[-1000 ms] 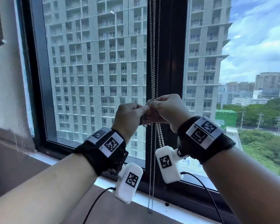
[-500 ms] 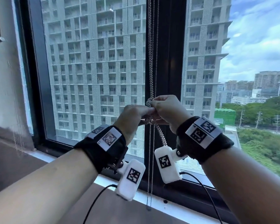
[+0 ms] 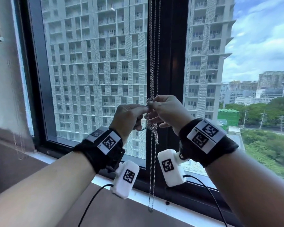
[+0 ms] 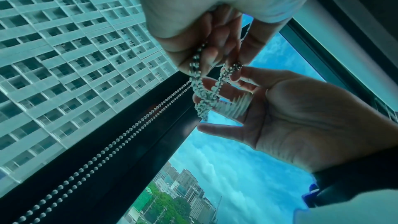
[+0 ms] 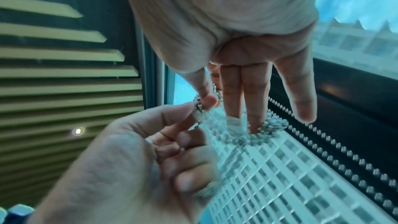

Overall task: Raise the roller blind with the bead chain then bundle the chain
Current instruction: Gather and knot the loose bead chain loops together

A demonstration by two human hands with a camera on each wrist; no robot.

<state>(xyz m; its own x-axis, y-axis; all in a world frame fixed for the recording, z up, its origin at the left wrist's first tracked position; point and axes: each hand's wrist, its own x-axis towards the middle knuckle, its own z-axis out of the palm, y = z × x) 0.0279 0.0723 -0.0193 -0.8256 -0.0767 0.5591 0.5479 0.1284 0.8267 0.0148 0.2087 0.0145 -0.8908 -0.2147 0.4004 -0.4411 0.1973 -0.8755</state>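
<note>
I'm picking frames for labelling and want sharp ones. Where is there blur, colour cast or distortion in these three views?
Head view: sharp and daylit, window frame bowed by the wide lens. Left wrist view: strong teal cast, bead chain smeared where the hands work it. Right wrist view: softest; left hand and nearby chain blurred, right hand looms large.

Chain (image 3: pixel 152 66) top runs off the head view's upper edge, so the blind isn't seen there. Where the chain passes betw. left hand (image 3: pixel 127 116) and right hand (image 3: pixel 168 110), fingers cover it. Right wrist view: lower-centre beads (image 5: pixel 206 192) blurred; left wrist view: centre loop smeared.
</note>
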